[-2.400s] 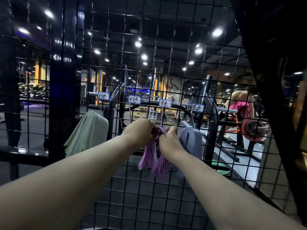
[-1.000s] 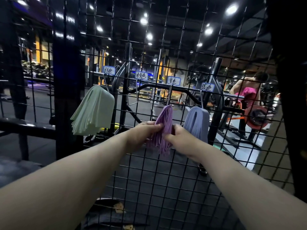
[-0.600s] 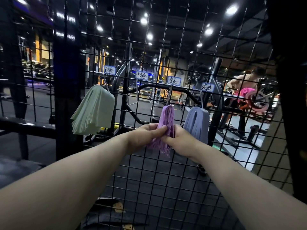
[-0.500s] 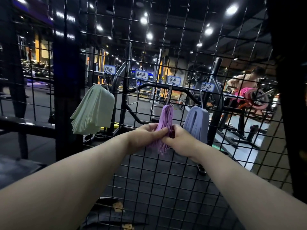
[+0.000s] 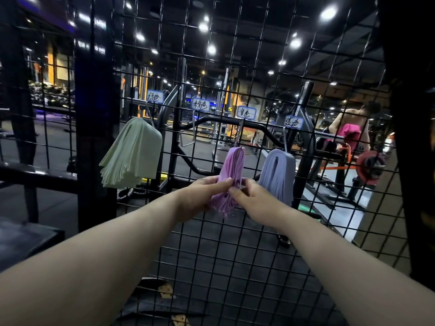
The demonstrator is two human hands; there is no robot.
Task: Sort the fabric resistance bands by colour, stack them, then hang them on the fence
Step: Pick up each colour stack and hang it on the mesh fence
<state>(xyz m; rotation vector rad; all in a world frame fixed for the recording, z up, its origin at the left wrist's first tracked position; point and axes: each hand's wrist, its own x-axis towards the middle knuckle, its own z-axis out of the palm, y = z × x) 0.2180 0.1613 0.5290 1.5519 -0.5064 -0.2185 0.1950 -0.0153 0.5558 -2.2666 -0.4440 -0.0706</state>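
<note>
A bundle of purple bands (image 5: 231, 168) hangs from a hook on the black wire fence (image 5: 235, 243), under the third label. My left hand (image 5: 204, 194) and my right hand (image 5: 253, 198) both pinch its lower part, thumbs nearly meeting. A stack of green bands (image 5: 133, 152) hangs at the left under the first label. A bundle of blue bands (image 5: 279, 175) hangs just right of the purple one. The hook (image 5: 188, 135) under the second label carries nothing.
Four small handwritten labels (image 5: 246, 112) are clipped along the fence. A thick black post (image 5: 96, 137) stands at the left and a dark bench edge (image 5: 28, 236) at lower left. Behind the fence are gym machines and a person (image 5: 350, 135) at a barbell.
The purple bundle went from being lifted in both hands to hanging on its hook. In the last second my hands stayed on its lower part, shifting only slightly.
</note>
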